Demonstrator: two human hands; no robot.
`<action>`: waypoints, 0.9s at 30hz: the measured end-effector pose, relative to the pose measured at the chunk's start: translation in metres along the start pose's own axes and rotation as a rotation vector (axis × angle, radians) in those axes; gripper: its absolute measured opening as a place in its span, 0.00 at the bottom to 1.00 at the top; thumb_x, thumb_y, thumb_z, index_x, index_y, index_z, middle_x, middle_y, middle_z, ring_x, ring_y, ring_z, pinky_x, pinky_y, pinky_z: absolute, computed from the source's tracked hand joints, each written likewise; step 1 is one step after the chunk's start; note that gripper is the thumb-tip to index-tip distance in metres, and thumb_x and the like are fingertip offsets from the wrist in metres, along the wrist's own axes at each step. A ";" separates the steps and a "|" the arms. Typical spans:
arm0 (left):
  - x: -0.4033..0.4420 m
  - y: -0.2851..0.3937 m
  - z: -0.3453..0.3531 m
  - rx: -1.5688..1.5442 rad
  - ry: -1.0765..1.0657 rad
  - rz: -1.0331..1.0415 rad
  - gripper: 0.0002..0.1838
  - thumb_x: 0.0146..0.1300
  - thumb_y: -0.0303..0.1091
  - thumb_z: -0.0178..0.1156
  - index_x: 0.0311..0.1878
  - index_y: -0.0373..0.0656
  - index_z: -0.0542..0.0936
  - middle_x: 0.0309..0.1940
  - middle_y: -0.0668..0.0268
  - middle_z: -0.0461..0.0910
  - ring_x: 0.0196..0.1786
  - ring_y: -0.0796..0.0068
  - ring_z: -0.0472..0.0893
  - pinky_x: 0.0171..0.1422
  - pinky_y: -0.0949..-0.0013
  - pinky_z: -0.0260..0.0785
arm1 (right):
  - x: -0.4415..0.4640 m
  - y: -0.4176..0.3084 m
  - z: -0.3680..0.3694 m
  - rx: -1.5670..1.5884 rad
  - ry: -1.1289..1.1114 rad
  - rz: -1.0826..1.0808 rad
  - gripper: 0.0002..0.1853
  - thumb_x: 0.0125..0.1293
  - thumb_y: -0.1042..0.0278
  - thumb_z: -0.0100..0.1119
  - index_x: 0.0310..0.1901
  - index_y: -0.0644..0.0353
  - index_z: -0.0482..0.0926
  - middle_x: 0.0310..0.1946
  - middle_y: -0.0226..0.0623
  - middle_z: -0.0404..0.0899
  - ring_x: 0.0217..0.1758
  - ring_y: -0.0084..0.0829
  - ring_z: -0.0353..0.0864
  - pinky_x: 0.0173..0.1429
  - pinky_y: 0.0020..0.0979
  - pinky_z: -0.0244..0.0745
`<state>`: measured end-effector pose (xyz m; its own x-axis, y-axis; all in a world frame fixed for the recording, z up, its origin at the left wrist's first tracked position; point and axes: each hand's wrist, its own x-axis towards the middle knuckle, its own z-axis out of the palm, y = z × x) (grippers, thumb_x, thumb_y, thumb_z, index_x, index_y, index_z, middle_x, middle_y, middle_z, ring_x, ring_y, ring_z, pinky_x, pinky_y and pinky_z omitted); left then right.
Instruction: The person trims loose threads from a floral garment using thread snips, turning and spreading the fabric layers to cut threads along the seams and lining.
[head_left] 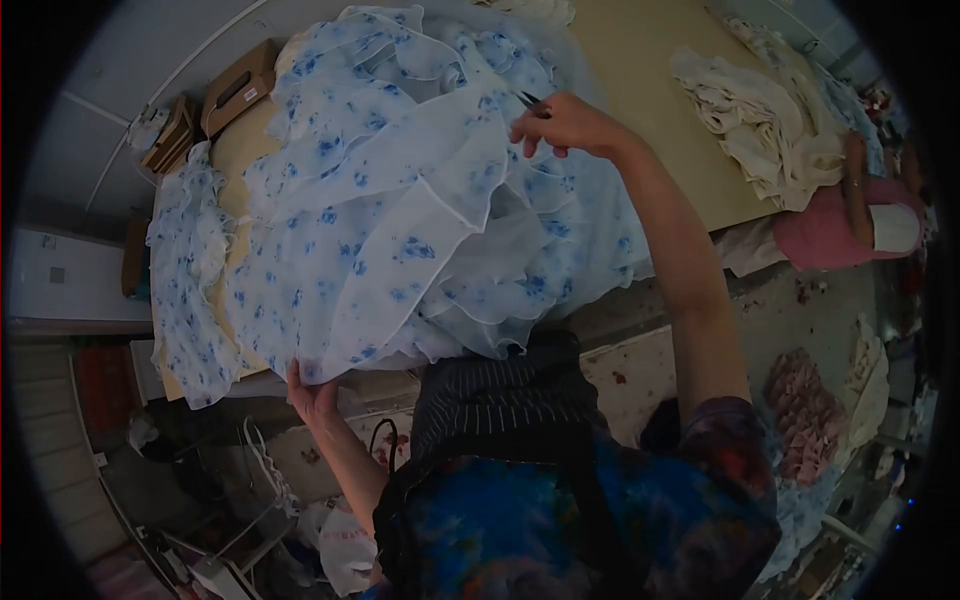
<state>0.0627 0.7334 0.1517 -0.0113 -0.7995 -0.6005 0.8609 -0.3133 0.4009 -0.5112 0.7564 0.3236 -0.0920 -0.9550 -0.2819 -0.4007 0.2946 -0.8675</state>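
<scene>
Flowered fabric: I see the sheer white cloth with blue flowers (345,215) heaped in loose, ruffled layers on the table (650,90), filling the space between the two hands.
Left hand: it (315,398) is at the cloth's near edge, fingers touching the hem; the fabric covers part of them, so I can't tell whether they pinch it.
Right hand: I see it (565,125) curled around a small pointed tool (531,100), dark tips angled toward the cloth.
Cloth under the right hand: the heap's far right part; I can't tell if the fingers touch it.
Left end of table: another blue-flowered piece (188,265), near a cardboard box (240,90).
Right side: cream cloth (765,130), beside a person in pink (815,228).
</scene>
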 end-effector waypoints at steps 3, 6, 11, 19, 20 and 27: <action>0.008 0.007 -0.019 0.030 -0.015 -0.057 0.25 0.68 0.33 0.58 0.67 0.37 0.72 0.64 0.54 0.76 0.68 0.53 0.73 0.75 0.44 0.62 | 0.031 0.111 0.014 -0.586 0.325 0.004 0.11 0.59 0.63 0.68 0.36 0.63 0.87 0.37 0.45 0.87 0.35 0.40 0.86 0.41 0.37 0.78; -0.003 0.009 -0.032 0.078 0.086 -0.051 0.26 0.67 0.29 0.58 0.67 0.34 0.71 0.62 0.54 0.77 0.66 0.53 0.74 0.72 0.48 0.65 | 0.005 0.170 0.044 -0.665 0.288 -0.060 0.11 0.59 0.64 0.67 0.37 0.65 0.86 0.36 0.47 0.86 0.38 0.46 0.85 0.45 0.40 0.77; -0.045 -0.010 0.002 1.516 0.287 0.859 0.22 0.68 0.25 0.57 0.64 0.32 0.73 0.57 0.56 0.79 0.51 0.62 0.82 0.58 0.61 0.74 | -0.076 0.103 0.074 -0.060 0.421 -0.045 0.12 0.65 0.64 0.65 0.38 0.67 0.82 0.25 0.42 0.79 0.27 0.33 0.76 0.37 0.34 0.72; -0.164 -0.133 0.190 1.323 -1.038 0.460 0.20 0.66 0.13 0.51 0.58 0.37 0.80 0.55 0.57 0.81 0.36 0.70 0.84 0.41 0.70 0.76 | -0.146 0.010 0.177 -0.115 0.256 -0.412 0.08 0.66 0.68 0.64 0.41 0.62 0.81 0.32 0.45 0.82 0.37 0.48 0.84 0.41 0.41 0.77; -0.165 -0.146 0.192 1.362 -1.114 0.396 0.20 0.65 0.14 0.52 0.57 0.38 0.80 0.53 0.56 0.81 0.36 0.68 0.84 0.41 0.69 0.76 | -0.153 0.006 0.181 -0.098 0.212 -0.411 0.07 0.66 0.68 0.64 0.41 0.62 0.81 0.33 0.45 0.82 0.38 0.48 0.84 0.42 0.41 0.78; -0.151 -0.162 0.169 1.529 -1.246 0.325 0.12 0.62 0.20 0.60 0.49 0.38 0.83 0.37 0.59 0.81 0.35 0.65 0.82 0.40 0.64 0.75 | -0.185 0.014 0.175 -0.044 0.137 -0.221 0.08 0.67 0.66 0.64 0.39 0.61 0.81 0.28 0.42 0.80 0.30 0.44 0.80 0.37 0.37 0.74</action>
<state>-0.1608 0.8187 0.2945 -0.8363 -0.5455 0.0551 -0.1559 0.3329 0.9300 -0.3399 0.9429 0.2922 -0.1188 -0.9926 -0.0265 -0.4636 0.0790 -0.8825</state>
